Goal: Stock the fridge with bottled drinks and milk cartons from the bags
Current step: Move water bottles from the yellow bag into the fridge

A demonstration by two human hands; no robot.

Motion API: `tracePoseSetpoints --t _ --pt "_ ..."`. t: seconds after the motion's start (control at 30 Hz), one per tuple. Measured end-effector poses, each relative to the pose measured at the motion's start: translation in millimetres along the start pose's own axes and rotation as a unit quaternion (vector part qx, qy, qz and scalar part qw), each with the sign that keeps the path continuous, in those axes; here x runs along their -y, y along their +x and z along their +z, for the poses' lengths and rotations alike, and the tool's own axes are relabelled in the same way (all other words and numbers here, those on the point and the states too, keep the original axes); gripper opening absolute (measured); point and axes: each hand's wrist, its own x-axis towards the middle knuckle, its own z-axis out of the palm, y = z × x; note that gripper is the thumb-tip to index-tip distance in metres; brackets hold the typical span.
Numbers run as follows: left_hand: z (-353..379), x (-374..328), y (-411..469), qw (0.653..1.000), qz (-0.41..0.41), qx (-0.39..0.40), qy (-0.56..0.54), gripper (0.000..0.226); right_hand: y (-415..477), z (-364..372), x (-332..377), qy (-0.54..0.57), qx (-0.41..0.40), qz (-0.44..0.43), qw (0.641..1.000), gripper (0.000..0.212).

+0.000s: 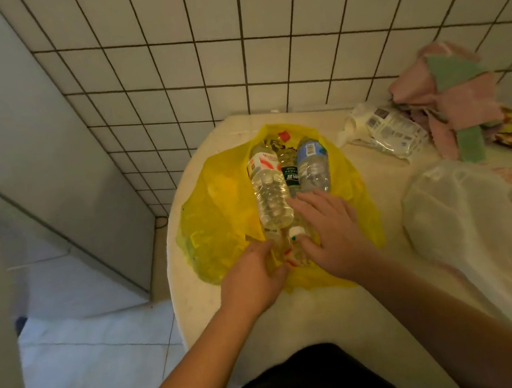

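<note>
A yellow bag (219, 218) is seen lying flat and opened out on the pale table (297, 318), its left side close to the table's rounded left edge. Three bottles lie on it side by side: a red-labelled bottle (268, 189) on the left, a green-labelled bottle (289, 170) in the middle, a blue-labelled bottle (312, 165) on the right, all touching. Nearer the person, a small white-capped bottle (297, 243) is framed between both hands. The left hand (254, 278) is curled at the small bottle's near end, fingers bent round it, though a firm hold cannot be confirmed. The right hand (334, 232) is laid flat and spread over the bag, its fingertips reaching the bases of the middle and right bottles, nothing pinched.

To the left, past the table edge, open tiled floor (91, 362) is visible, bounded by a grey fridge (29, 142) against the tiled wall (229, 50). To the right, a white translucent bag (467, 224) is bulked up near the yellow one, well within arm's reach. Behind it, a crumpled clear wrapper (386, 131) and a heap of pink and green cloths (453, 96) are crowded against the wall. Bare tabletop is left along the near edge.
</note>
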Motion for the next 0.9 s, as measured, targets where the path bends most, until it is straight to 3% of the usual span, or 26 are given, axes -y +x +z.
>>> tracePoseSetpoints --t 0.17,0.3,0.53,0.73,0.9 --pt "-15 7 -6 0.978 -0.072 -0.181 -0.081 0.045 25 0 -9 -0.033 0.052 -0.050 0.997 0.062" --pt "-32 30 6 0.956 -0.125 -0.248 -0.097 0.057 55 3 -2 -0.082 0.085 -0.104 0.988 0.060" --pt "-57 61 38 0.931 -0.173 -0.265 -0.184 0.068 111 18 30 -0.110 0.123 -0.148 0.975 0.061" --pt "-66 72 67 0.909 -0.207 -0.263 -0.248 0.072 153 32 41 -0.129 0.144 -0.124 0.973 0.070" --pt "-72 96 106 0.903 -0.248 -0.217 -0.276 0.071 179 44 39 -0.151 0.171 -0.095 0.969 0.055"
